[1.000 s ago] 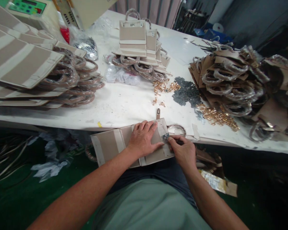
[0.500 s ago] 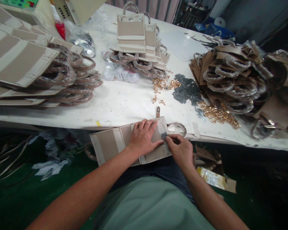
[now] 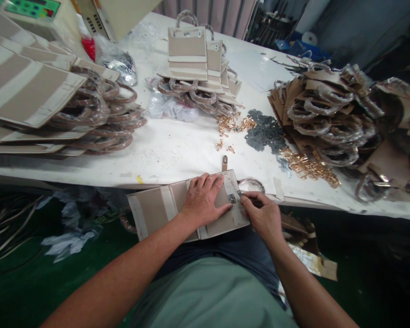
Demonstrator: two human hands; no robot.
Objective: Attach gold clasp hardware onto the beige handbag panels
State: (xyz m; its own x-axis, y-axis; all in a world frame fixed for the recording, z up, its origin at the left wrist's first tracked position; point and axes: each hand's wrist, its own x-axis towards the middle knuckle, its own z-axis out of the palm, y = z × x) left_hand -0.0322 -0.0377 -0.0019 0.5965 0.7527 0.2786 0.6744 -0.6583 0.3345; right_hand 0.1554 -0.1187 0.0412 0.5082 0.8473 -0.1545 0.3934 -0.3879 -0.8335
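Observation:
A beige handbag panel (image 3: 153, 209) with pale bands lies across my lap and the table's front edge. My left hand (image 3: 203, 200) rests flat on it, fingers stretched out and thumb pointing right. Near that thumb a small metal plate (image 3: 232, 198) sits on the panel. Just right of it, my right hand (image 3: 262, 213) pinches another small grey metal plate, of which only the tip shows between thumb and forefinger. A plastic-wrapped handle (image 3: 253, 183) sticks out beyond the panel's right end. A strap with a gold clasp (image 3: 224, 162) projects from the far edge.
Wrapped-handle panels are stacked on the left (image 3: 37, 91), at the back (image 3: 187, 48) and as a brown heap (image 3: 328, 109) on the right. Dark metal plates (image 3: 264, 130) and gold fittings (image 3: 309, 168) lie loose on the white table (image 3: 171, 150). Scraps litter the green floor.
My right hand has shifted slightly right, away from the metal plate on the panel, and a grey plate tip now shows in its fingers. My left hand stays flat on the panel.

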